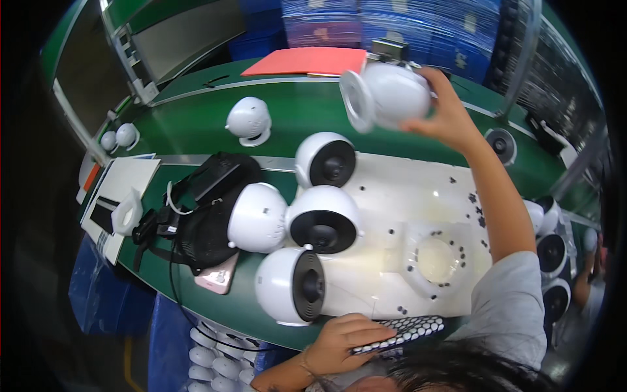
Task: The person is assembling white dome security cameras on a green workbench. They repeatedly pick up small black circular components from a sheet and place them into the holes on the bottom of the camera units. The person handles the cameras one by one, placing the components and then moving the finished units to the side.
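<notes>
Green flat-topped workbench [183, 130], backed by blue bins wrapped in clear film [392, 23]: a rounded white plastic device with a ring-shaped base [395, 95] is held sideways, raised over the bench's far part, by the right hand [449, 111], its fingers and thumb partly closed around one end; a black sheet bearing rows of white discs [415, 326] is grasped at its left end by the left hand [339, 343], fingers nearly closed; three white spherical devices with black faces [323, 219] are grouped along the left side of a white rectangular board [405, 189]

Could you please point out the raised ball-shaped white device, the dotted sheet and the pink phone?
Raised white device [400, 95]: head view, rounded body.
Dotted sheet [415, 326]: head view, dotted face.
Pink phone [219, 277]: head view, exposed part.
</notes>
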The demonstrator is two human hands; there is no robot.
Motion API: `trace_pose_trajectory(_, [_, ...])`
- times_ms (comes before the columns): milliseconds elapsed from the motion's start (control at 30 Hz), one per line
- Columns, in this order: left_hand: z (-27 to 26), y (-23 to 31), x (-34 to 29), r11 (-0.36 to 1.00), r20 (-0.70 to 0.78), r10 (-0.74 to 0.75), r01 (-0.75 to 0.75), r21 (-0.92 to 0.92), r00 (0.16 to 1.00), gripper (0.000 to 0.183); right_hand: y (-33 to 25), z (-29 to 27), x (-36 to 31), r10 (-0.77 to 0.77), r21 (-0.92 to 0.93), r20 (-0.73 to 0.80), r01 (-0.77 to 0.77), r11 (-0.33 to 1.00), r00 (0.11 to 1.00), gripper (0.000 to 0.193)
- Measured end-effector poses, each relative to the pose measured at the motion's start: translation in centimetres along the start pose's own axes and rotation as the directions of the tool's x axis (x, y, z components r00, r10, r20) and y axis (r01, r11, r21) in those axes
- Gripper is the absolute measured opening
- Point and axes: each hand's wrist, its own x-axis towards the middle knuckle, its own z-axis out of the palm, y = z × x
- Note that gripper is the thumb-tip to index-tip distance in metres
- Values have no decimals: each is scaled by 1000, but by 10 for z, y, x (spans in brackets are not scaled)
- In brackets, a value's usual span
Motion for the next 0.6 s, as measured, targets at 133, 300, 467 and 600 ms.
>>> trace_pose_trajectory(133, [12,28,21,976,139,126,-98,-192,982,35,-1,-76,-145,200,492,288,-324,808,936,97])
trace_pose_trajectory(300, [58,24,52,964,204,89,-33,-264,975,34,2,-78,-238,262,382,563,-528,758,784,102])
trace_pose_trajectory(467, [81,31,67,970,236,12,45,-238,972,29,-26,-90,-220,58,26,448,-78,997,892,106])
trace_pose_trajectory(600, [92,38,83,990,235,-24,55,-129,972,26,-33,-70,-219,26,118,305,-65,991,952,92])
